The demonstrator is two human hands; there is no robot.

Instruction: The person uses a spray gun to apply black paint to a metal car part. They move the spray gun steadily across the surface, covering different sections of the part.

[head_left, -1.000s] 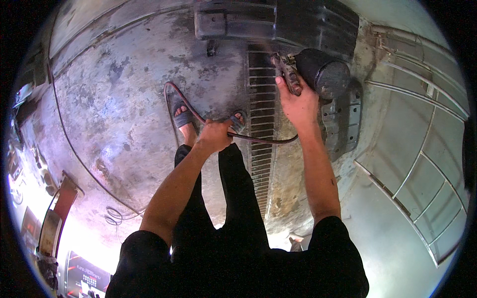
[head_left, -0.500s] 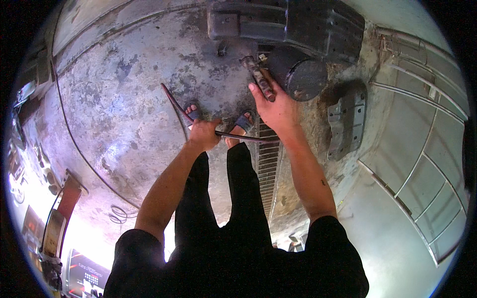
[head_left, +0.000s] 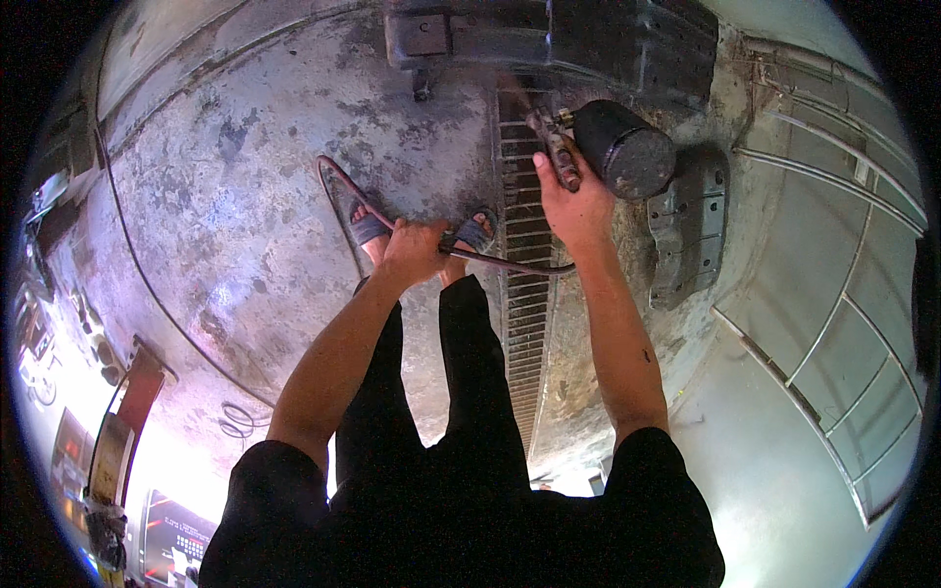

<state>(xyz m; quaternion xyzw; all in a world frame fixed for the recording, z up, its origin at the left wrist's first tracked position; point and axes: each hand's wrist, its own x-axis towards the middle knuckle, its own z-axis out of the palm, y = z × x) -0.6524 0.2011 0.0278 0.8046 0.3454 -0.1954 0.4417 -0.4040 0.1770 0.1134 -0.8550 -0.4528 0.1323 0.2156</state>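
Red-brown board-like piece (head_left: 147,387): stands at our far left, its lower part too glared to make out.
Thin black cable (head_left: 152,299): runs in a long curve over the mottled grey concrete floor (head_left: 255,255).
Dark reddish rubber hose (head_left: 338,171): rises in a bend beside our feet, passes through the left hand and goes behind the right forearm; we cannot see where it ends.
Left hand (head_left: 417,253): bare, closed round the hose, in front of our legs.
Blue-grey strapped sandals (head_left: 475,233): on our feet, left of the grate.
Slatted dark metal drain grate (head_left: 524,304): narrow strip, running away from us between floor sections.
Long black ribbed panel (head_left: 613,49): lies across the top of the view, beyond the gun.
Worn metal spray gun (head_left: 563,165): upright over the grate, nozzle toward the panel, a faint brownish blur by its tip.
Right hand (head_left: 580,211): wrapped round the gun's handle, thumb visible; trigger finger hidden from us.
Black cylindrical cup (head_left: 627,152): beside the gun, on its right.
Dark grey pressed panel with holes (head_left: 691,245): on the floor near the pale wall (head_left: 745,451).
Pale tubular metal frame (head_left: 838,299): against that wall, far right.
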